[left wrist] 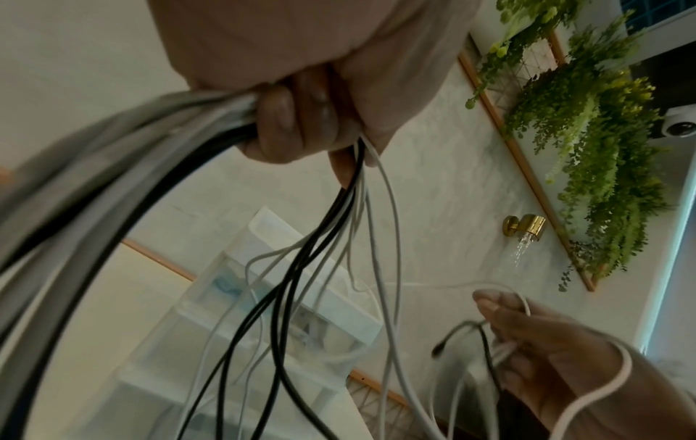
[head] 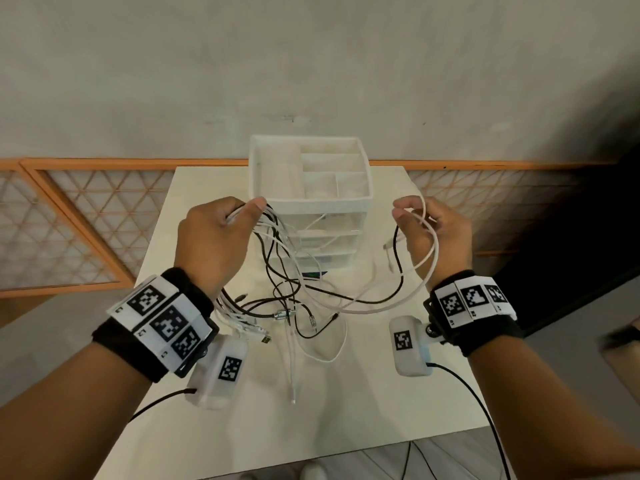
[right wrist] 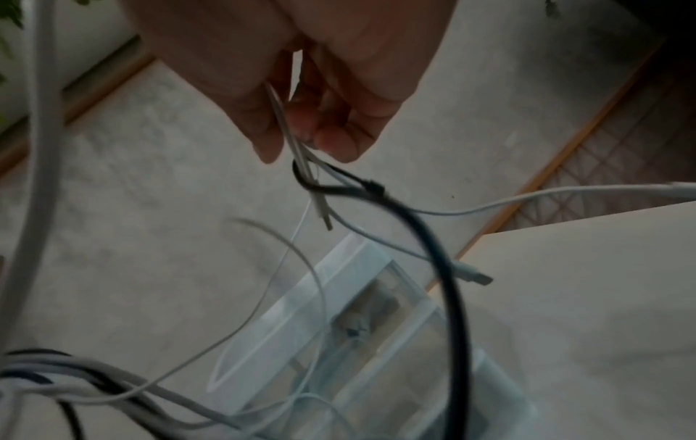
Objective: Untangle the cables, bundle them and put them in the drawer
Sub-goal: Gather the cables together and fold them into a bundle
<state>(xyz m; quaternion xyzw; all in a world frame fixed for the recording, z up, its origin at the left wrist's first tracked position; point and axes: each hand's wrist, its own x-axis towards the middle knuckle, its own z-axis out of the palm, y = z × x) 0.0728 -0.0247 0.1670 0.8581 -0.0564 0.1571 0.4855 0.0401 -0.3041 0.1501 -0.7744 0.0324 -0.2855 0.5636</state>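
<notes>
The left hand (head: 211, 237) grips the cables (head: 277, 271); the right hand (head: 433, 233) pinches a white cable (head: 429, 258) and a black one. Pulling apart could tighten the knot above the counter (head: 398, 393).

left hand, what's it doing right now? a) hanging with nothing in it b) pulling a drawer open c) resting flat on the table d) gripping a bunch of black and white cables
d: the left hand is raised above the table with its fingers curled round a bunch of black and white cables that hang down from its fist in front of the drawer unit.
</notes>
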